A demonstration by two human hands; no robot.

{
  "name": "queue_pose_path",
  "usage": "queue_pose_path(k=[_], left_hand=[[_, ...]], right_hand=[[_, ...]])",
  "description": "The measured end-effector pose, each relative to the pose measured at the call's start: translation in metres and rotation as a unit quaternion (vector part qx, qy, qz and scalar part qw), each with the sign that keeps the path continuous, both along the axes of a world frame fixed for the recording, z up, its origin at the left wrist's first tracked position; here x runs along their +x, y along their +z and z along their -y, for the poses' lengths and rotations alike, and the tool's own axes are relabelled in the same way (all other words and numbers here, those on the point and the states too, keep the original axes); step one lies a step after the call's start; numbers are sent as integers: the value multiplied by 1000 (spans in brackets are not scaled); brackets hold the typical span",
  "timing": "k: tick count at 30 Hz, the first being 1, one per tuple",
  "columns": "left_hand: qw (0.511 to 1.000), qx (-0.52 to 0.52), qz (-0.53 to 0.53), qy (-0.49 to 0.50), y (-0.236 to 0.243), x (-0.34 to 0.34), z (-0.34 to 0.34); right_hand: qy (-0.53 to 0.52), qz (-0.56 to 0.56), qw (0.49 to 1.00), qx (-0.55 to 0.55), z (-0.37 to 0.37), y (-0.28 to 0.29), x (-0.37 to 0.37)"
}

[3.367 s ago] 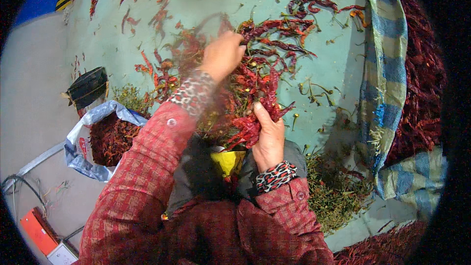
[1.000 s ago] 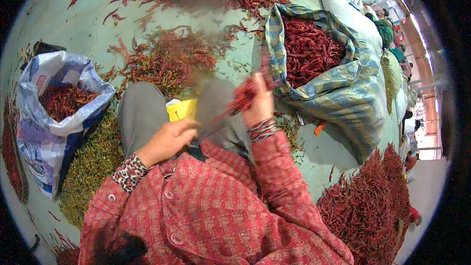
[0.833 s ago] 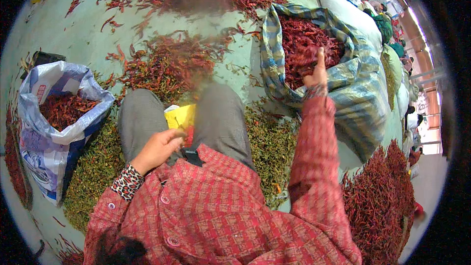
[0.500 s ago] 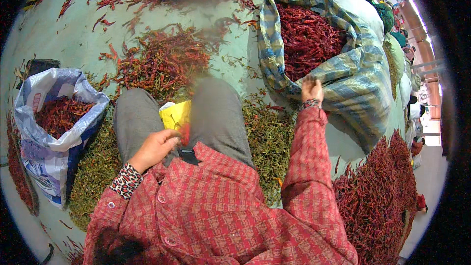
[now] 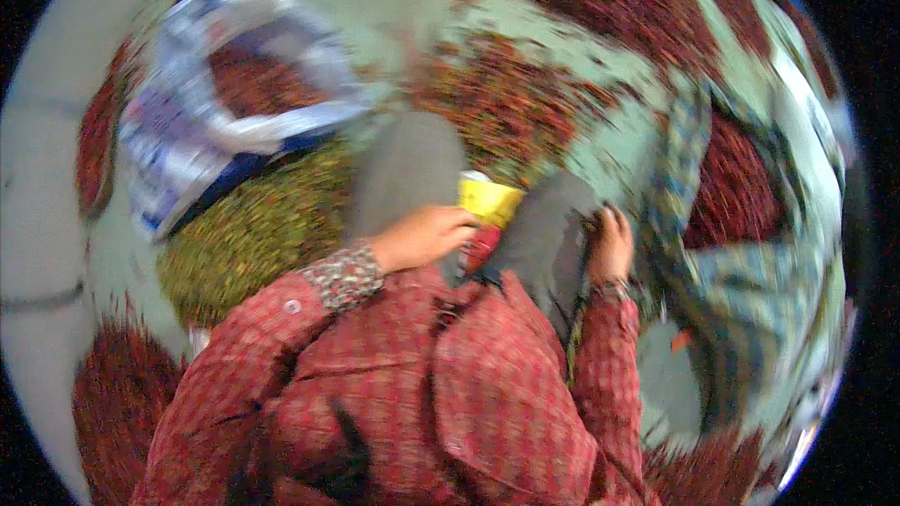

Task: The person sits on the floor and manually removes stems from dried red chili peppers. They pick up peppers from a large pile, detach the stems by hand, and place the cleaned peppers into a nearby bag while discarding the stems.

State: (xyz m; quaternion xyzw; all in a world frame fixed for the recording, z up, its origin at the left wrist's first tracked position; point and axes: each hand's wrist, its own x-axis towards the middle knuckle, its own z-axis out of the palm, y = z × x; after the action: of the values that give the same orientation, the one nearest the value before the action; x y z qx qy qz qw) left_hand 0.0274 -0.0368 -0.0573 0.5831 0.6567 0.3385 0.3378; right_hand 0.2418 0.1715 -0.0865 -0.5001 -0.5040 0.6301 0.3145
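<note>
My left hand [image 5: 429,236] lies over my lap, its fingers drawn together beside a red thing [image 5: 483,245]. Blur hides what its fingertips hold, if anything. Between my grey-trousered knees shows a yellow piece [image 5: 489,199] with a bit of white above it. My right hand [image 5: 611,248] is at the outer side of my right knee, touching or close to the trouser leg; motion smears its fingers. Beyond my knees is a loose heap of red chillies mixed with green stems [image 5: 502,98]. Right of my right hand, apart from it, stands a striped woven sack [image 5: 750,272] of dark red dried chillies [image 5: 736,187].
On the left stands a white and blue sack [image 5: 164,145] part-filled with red chillies [image 5: 253,80]. Greenish stems [image 5: 258,225] lie beside my left leg. More red chilli heaps cover the floor at the far right [image 5: 609,0], lower left [image 5: 122,403] and lower right [image 5: 712,468].
My view has turned left and blurred, so the sacks sit further right. My right hand has left the striped sack's rim for my right knee. My left hand stays over my lap.
</note>
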Motion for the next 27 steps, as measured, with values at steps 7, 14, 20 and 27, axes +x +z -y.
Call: queue_pose_path(k=[7,14,20,27], left_hand=[[957,80,24,277,12,-63,58],[902,-28,5,431,-97,-137,77],[950,4,-56,307,-128,-179,-24],[939,-57,-147,305,-157,-187,-99]], right_hand=[[242,52,964,100,19,0,-107],[378,167,800,435,7,-70,-199],[478,359,619,509,-5,-103,-249],[471,236,756,388,-33,-88,-214]])
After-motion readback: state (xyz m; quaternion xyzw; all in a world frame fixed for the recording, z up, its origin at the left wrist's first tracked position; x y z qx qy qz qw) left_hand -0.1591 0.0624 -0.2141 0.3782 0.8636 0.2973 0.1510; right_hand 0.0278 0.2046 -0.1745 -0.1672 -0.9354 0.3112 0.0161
